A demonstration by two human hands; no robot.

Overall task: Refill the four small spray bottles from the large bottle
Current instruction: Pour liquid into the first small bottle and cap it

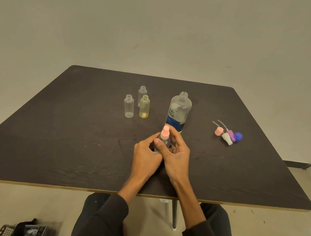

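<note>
A small spray bottle (165,142) with a pink spray cap (164,132) stands on the dark table (77,149), held between both hands. My left hand (146,153) wraps its body. My right hand (176,153) grips it from the right, fingers near the cap. Just behind stands the large clear bottle (179,112) with a blue label, its neck uncapped. Farther left stand three uncapped small bottles: a clear one (128,106), a yellowish one (144,106), and another clear one (142,95) behind it.
To the right lie loose caps: a pink spray head (219,131), a white one (227,138), a purple one (231,134) and a blue cap (238,136). A dark bag (28,228) sits on the floor at lower left. The table's front edge is close to my knees.
</note>
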